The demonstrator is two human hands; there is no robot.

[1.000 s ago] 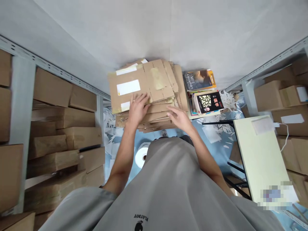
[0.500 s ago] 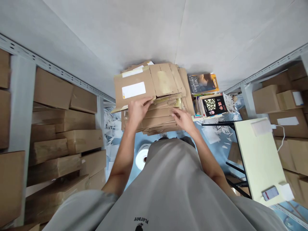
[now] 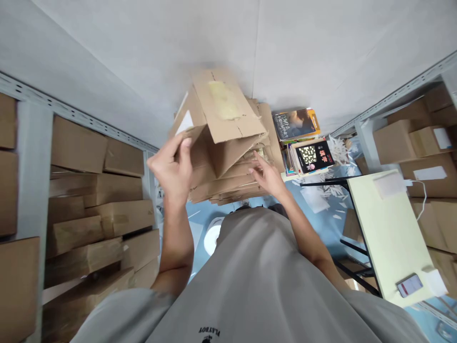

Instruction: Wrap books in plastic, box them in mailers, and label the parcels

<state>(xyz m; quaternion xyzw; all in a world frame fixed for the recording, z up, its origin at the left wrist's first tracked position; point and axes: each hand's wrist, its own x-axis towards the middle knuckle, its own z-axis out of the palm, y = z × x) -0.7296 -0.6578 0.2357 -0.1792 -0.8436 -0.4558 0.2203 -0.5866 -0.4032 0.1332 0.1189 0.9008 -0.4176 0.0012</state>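
Note:
A cardboard box [image 3: 228, 107], partly unfolded so that its open end faces me, tilts up above a stack of flattened cartons [image 3: 235, 182]. My left hand [image 3: 173, 159] pinches the near edge of its left panel, thumb on top. A white label shows on that panel, and yellowish tape runs across the upper flap. By the lower right of the box, my right hand [image 3: 267, 175] has its fingers apart over the stack's edge. It looks to hold nothing; whether its fingertips touch the cardboard I cannot tell.
Several books [image 3: 310, 155] lie in piles right of the stack, with shredded paper [image 3: 338, 151] beside them. A pale table [image 3: 389, 233] bearing a phone [image 3: 409, 285] stands at right. Shelves of cartons [image 3: 121, 212] line both sides. A white roll [image 3: 212, 237] is on the blue floor.
My left hand has lifted the top carton's edge up and left, so the flat carton has opened into a box shape. My right hand stays near the stack, its fingers spread more.

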